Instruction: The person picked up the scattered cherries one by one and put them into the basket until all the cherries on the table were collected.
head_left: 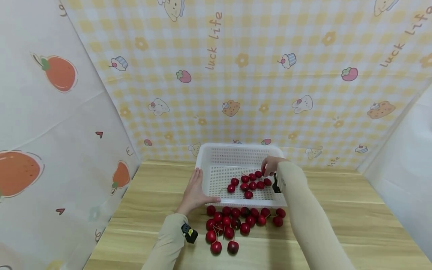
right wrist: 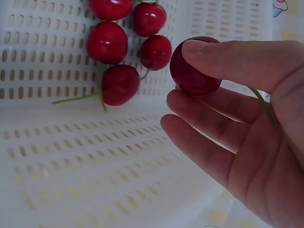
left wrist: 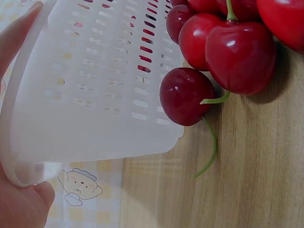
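Note:
My left hand (head_left: 194, 191) rests on the near-left corner of a white perforated plastic basket (head_left: 243, 201), thumb stretched along the front rim and fingers straight along the left rim. In the right wrist view, my right hand (right wrist: 256, 104) pinches a dark red cherry (right wrist: 194, 71) between thumb and fingers; its green stem hangs by the palm. This hand is inside the basket's right part, above several cherries (right wrist: 107, 42) lying on the slotted bottom. In front of the basket, a pile of loose cherries (head_left: 228, 232), many with stems, lies on the wooden table (head_left: 162, 187).
A yellow checked cloth (head_left: 243, 86) hangs close behind the basket. White printed cloth (head_left: 60, 123) stands on the left, and a pale sheet (head_left: 405, 138) closes off the right. Cherries lie right against the basket's front wall.

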Available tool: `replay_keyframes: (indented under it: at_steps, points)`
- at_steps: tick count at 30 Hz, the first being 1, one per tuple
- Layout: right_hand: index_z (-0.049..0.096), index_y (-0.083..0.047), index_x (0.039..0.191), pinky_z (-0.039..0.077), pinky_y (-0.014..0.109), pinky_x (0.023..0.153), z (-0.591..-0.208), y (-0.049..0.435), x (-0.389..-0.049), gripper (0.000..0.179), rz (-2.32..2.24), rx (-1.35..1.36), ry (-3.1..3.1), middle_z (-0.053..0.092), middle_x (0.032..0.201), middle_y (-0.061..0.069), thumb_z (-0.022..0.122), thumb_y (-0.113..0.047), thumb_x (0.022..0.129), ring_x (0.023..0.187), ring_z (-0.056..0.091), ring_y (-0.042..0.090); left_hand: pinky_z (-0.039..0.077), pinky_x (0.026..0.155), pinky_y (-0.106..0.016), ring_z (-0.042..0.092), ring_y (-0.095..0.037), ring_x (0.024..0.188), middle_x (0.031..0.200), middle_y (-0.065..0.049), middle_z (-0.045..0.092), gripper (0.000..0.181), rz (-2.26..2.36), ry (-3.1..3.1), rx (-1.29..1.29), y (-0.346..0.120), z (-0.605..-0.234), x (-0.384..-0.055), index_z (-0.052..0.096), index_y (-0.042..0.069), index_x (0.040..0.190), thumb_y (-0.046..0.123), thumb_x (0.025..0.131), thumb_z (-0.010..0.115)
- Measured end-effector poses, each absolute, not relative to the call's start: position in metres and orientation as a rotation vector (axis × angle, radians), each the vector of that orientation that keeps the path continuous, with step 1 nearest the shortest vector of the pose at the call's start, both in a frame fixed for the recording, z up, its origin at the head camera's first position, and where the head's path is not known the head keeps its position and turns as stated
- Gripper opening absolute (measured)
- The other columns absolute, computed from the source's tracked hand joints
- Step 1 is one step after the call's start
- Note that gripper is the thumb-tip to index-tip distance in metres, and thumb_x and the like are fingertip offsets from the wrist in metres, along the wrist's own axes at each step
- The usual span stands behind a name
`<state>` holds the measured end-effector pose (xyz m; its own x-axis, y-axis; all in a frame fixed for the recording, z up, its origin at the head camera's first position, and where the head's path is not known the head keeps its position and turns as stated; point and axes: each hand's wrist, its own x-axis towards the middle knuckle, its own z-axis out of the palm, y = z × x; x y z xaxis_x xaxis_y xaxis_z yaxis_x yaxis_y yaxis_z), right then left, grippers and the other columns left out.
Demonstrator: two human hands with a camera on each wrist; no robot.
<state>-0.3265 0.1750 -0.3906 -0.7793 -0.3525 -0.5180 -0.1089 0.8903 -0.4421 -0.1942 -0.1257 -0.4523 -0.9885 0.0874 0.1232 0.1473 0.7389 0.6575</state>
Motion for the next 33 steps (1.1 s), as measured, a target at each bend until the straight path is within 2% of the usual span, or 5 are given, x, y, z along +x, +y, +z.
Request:
replay_keyframes:
  at_steps: [6, 14, 21, 26, 33]
  points:
    - [0.063, -0.006, 0.083, 0.047, 0.027, 0.056, -0.41, 0.18, -0.339, 0.012, -0.503, -0.339, 2.399, 0.061, 0.072, 0.006, 0.071, -0.006, 0.074, 0.062, 0.057, 0.014, 0.014, 0.111, -0.045, 0.008, -0.03, 0.138, 0.149, -0.021, 0.012, 0.13, -1.066, -2.837, -0.226, -0.127, -0.452, -0.194, 0.017, -0.006, 0.141, 0.053, 0.047, 0.083]
    - [0.061, 0.004, 0.101, 0.044, 0.021, 0.055, -0.4, 0.174, -0.322, 0.023, -0.495, -0.292, 2.433, 0.06, 0.071, 0.002, 0.063, -0.001, 0.079, 0.06, 0.054, 0.01, 0.015, 0.111, -0.046, 0.009, -0.032, 0.138, 0.149, -0.023, 0.013, 0.129, -1.067, -2.829, -0.241, -0.127, -0.45, -0.194, 0.018, -0.007, 0.141, 0.054, 0.047, 0.082]
    - [0.054, 0.005, 0.111, 0.048, 0.026, 0.065, -0.399, 0.176, -0.32, 0.031, -0.528, -0.269, 2.424, 0.058, 0.094, 0.009, 0.06, -0.007, 0.083, 0.08, 0.059, 0.021, 0.013, 0.111, -0.045, 0.008, -0.029, 0.139, 0.149, -0.02, 0.013, 0.131, -1.098, -2.812, -0.235, -0.127, -0.451, -0.194, 0.018, -0.003, 0.143, 0.055, 0.045, 0.083]
    - [0.049, 0.005, 0.119, 0.05, 0.032, 0.073, -0.395, 0.178, -0.322, 0.035, -0.619, -0.278, 2.395, 0.058, 0.104, 0.015, 0.054, -0.01, 0.089, 0.093, 0.057, 0.029, 0.013, 0.111, -0.046, 0.009, -0.03, 0.138, 0.149, -0.021, 0.013, 0.13, -1.11, -2.808, -0.234, -0.127, -0.451, -0.194, 0.018, -0.004, 0.142, 0.054, 0.045, 0.083]
    - [0.051, 0.003, 0.119, 0.051, 0.041, 0.078, -0.369, 0.179, -0.309, 0.035, -0.652, -0.664, 2.537, 0.059, 0.108, 0.022, 0.055, -0.015, 0.089, 0.097, 0.058, 0.034, 0.013, 0.111, -0.044, 0.009, -0.03, 0.139, 0.149, -0.019, 0.014, 0.13, -1.111, -2.812, -0.228, -0.127, -0.451, -0.194, 0.019, -0.002, 0.143, 0.053, 0.045, 0.083]
